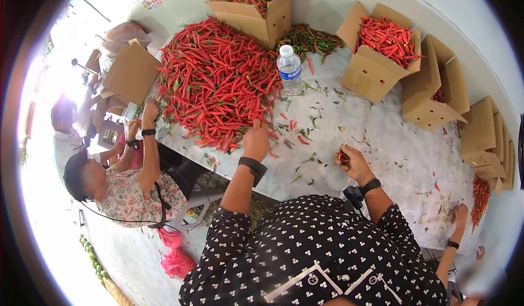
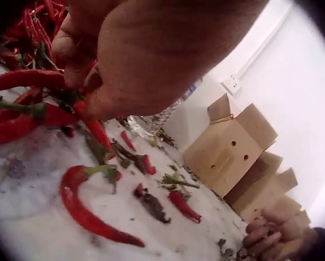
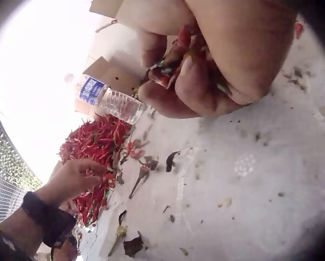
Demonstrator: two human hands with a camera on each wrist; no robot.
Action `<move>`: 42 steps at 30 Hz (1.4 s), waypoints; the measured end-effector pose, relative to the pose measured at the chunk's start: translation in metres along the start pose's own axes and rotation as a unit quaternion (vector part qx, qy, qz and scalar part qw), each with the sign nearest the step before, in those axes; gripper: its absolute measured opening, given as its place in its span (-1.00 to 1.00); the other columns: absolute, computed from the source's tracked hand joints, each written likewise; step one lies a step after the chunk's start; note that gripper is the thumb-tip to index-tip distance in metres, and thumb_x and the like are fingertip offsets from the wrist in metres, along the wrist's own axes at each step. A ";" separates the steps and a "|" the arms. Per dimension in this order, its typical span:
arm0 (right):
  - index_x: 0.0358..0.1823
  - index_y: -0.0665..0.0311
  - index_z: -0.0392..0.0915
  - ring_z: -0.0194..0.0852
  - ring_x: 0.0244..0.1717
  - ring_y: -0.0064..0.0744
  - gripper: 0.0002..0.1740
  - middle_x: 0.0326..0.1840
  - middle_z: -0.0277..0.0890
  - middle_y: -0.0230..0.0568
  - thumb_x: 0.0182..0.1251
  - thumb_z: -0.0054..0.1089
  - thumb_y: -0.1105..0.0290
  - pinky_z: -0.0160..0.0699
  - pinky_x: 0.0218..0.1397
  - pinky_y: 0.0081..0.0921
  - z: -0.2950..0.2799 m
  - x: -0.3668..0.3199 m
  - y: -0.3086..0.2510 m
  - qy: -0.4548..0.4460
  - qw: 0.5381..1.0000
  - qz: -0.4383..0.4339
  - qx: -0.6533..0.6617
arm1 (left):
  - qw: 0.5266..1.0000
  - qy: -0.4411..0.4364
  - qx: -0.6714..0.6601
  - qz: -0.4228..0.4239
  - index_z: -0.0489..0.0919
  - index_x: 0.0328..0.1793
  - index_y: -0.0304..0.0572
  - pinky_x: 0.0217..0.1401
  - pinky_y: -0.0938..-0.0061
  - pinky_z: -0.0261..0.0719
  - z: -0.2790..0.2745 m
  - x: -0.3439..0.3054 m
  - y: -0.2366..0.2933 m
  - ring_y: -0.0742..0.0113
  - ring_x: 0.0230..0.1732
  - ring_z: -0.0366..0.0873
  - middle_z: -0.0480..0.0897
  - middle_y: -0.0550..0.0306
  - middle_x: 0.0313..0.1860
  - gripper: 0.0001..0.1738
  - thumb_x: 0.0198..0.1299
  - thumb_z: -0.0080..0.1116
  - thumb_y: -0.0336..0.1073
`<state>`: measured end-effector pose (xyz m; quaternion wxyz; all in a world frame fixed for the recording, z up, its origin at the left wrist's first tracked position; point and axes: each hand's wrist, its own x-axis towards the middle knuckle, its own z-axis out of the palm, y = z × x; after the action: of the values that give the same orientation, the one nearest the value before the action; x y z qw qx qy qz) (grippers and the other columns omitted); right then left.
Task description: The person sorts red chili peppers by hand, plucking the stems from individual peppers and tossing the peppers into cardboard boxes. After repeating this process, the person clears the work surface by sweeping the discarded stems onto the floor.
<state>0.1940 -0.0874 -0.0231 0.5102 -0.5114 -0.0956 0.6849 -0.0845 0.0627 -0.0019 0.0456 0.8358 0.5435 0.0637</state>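
Note:
A big heap of red chilies (image 1: 218, 82) covers the left part of the table. At its front edge is my left hand (image 1: 256, 140); in the left wrist view the fingers of this hand (image 2: 146, 54) pinch a red chili (image 2: 97, 130), and a curved chili (image 2: 86, 209) lies below. My right hand (image 1: 356, 165), over the table to the right, curls round several dark and red chili pieces (image 3: 176, 57), seen in the right wrist view between the fingers and palm of the hand (image 3: 217, 65).
A water bottle (image 1: 289, 70) stands right of the heap. Cardboard boxes (image 1: 367, 75) with chilies line the wall; green chilies (image 1: 311, 37) lie behind the bottle. Stems and scraps dot the white sheet (image 1: 382, 142). One person (image 1: 125, 191) sits left; another person's hand (image 1: 460, 216) is at right.

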 end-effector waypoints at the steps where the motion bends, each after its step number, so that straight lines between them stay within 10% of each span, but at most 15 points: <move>1: -0.37 0.17 0.44 0.38 -0.56 -0.58 -0.79 -0.48 0.45 -0.33 0.27 0.07 0.19 0.08 -0.70 -0.72 -0.002 0.003 0.002 -0.008 1.000 0.002 -0.022 | 1.000 0.001 0.000 0.001 0.47 -0.27 -0.20 -0.33 0.17 0.51 0.000 0.000 0.004 -0.07 -0.30 0.53 0.46 -0.07 -0.23 -0.86 0.01 0.03 -0.38; 6: -0.27 0.21 0.45 0.35 -0.56 -0.63 -0.82 -0.42 0.46 -0.36 0.24 0.10 0.25 0.07 -0.69 -0.75 0.013 -0.001 -0.007 -0.025 0.997 -0.020 -0.067 | 0.964 0.041 -0.263 0.021 0.50 -0.14 -0.21 -0.39 0.22 0.49 -0.003 0.005 0.039 -0.12 -0.45 0.53 0.58 -0.10 -0.34 -0.78 0.10 0.05 -0.31; 10: -0.14 0.28 0.43 0.25 -0.60 -0.66 -0.78 -0.43 0.43 -0.39 0.23 0.08 0.35 0.04 -0.67 -0.76 0.052 -0.007 -0.034 -0.054 0.990 -0.080 -0.101 | 0.855 -0.103 -0.508 0.020 0.47 -0.04 -0.30 -0.52 0.53 0.39 -0.007 0.009 0.066 0.44 -0.60 0.42 0.60 0.12 -0.44 -0.73 0.12 0.02 -0.38; 25: -0.28 0.28 0.44 0.13 -0.66 -0.73 -0.83 -0.55 0.32 -0.49 0.22 0.15 0.33 0.01 -0.66 -0.74 0.074 -0.005 -0.042 -0.015 0.988 -0.111 -0.102 | 0.876 -0.187 -0.439 0.063 0.57 -0.40 -0.31 -0.59 0.58 0.34 -0.037 -0.008 0.101 0.58 -0.64 0.40 0.57 0.20 -0.63 -0.78 0.11 0.14 -0.26; 34: -0.38 0.23 0.50 0.12 -0.66 -0.80 -0.80 -0.56 0.33 -0.53 0.25 0.11 0.24 0.01 -0.67 -0.78 0.047 0.008 -0.047 -0.021 0.997 -0.078 0.005 | 0.804 -0.230 -0.530 0.137 0.56 -0.34 -0.29 -0.54 0.58 0.39 -0.032 -0.022 0.107 0.50 -0.59 0.45 0.58 0.16 -0.54 -0.85 0.07 0.15 -0.33; 36: -0.37 0.25 0.50 0.10 -0.67 -0.80 -0.77 -0.53 0.37 -0.49 0.26 0.10 0.21 0.00 -0.68 -0.78 0.049 0.002 -0.054 0.011 0.995 -0.093 -0.041 | 0.878 -0.042 -0.432 0.201 0.57 -0.27 -0.28 -0.47 0.55 0.45 -0.012 -0.012 0.094 0.36 -0.49 0.52 0.59 0.08 -0.39 -0.83 0.02 0.18 -0.36; 42: -0.26 0.25 0.50 0.14 -0.66 -0.72 -0.79 -0.43 0.45 -0.42 0.26 0.10 0.26 0.04 -0.66 -0.79 0.022 -0.011 -0.085 -0.021 0.985 -0.169 -0.040 | 0.914 -0.144 -0.372 0.073 0.60 -0.16 -0.20 -0.11 0.34 0.53 0.001 -0.001 0.054 0.12 -0.19 0.57 0.59 -0.09 -0.19 -0.69 -0.03 0.24 -0.22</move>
<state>0.2274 -0.0489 0.0491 0.5955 -0.4933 -0.2183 0.5953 -0.0359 0.0394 0.0049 0.4260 0.7960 0.4054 0.1433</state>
